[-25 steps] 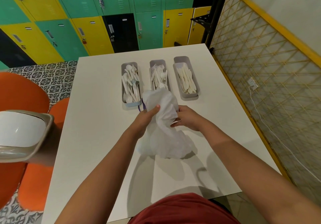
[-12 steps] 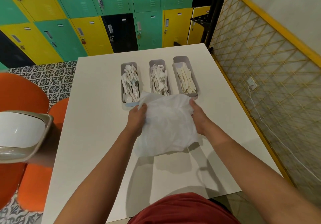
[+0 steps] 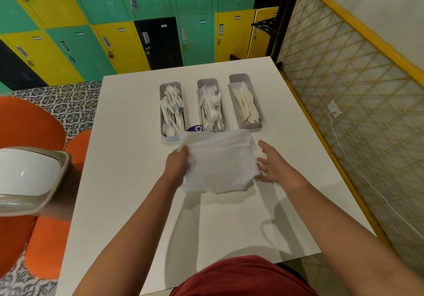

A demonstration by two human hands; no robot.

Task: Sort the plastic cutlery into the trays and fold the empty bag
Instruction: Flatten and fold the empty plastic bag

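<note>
The crumpled translucent white plastic bag (image 3: pixel 218 162) lies on the white tabletop (image 3: pixel 128 158), just in front of three grey oblong trays (image 3: pixel 245 103) of white plastic cutlery (image 3: pixel 172 109); the left hand (image 3: pixel 177 163) pinches its left edge; the right hand (image 3: pixel 273 163) rests open-fingered at its right edge.

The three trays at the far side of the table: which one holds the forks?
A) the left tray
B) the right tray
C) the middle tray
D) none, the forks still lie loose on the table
C: tines show in the middle tray, while the left tray holds spoons and the right tray holds knives.
</note>
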